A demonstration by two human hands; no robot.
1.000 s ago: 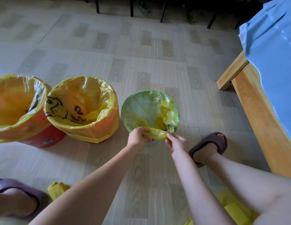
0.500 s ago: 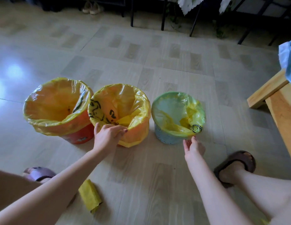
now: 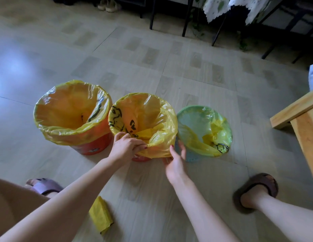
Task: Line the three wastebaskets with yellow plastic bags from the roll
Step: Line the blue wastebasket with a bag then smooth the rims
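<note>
Three wastebaskets in a row on the floor, all lined. Left hand (image 3: 126, 147) grip pinches the yellow bag (image 3: 157, 137) at the near rim of the middle wastebasket (image 3: 140, 158). Right hand (image 3: 175, 162) fingers straight, at its near-right side. Folded bags (image 3: 100, 214) lie nearer than it.

My left hand (image 3: 126, 147), which half a second ago only rested open on the near rim of the middle basket's yellow bag (image 3: 159, 135), now pinches that folded-over rim. My right hand (image 3: 175, 161) has left the floor in front of the small green basket (image 3: 190, 155) and come across to the middle bag's right edge, fingers spread against it.
</note>
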